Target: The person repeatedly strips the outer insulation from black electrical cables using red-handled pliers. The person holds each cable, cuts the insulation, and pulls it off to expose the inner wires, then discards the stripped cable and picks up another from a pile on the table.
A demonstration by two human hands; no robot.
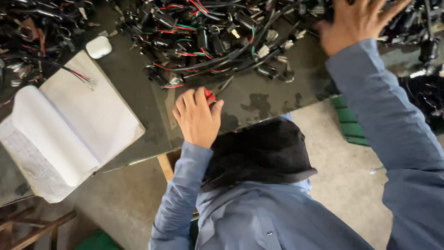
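Head view: left hand (198, 118) closed around a small red-handled tool (210, 96), resting on the dark surface (259, 99) near its front edge, just below the heap of black wire harnesses (208, 37) with red and green leads. Right hand (356, 23) spread open, fingers extended, pressed onto the right end of the same heap. Open notebook (78, 120) at left on the surface, white earbud case (99, 46) just beyond it.

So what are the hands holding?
The left hand grips a red-handled tool by its handle. The right hand rests on the wire pile; any grip cannot be told.
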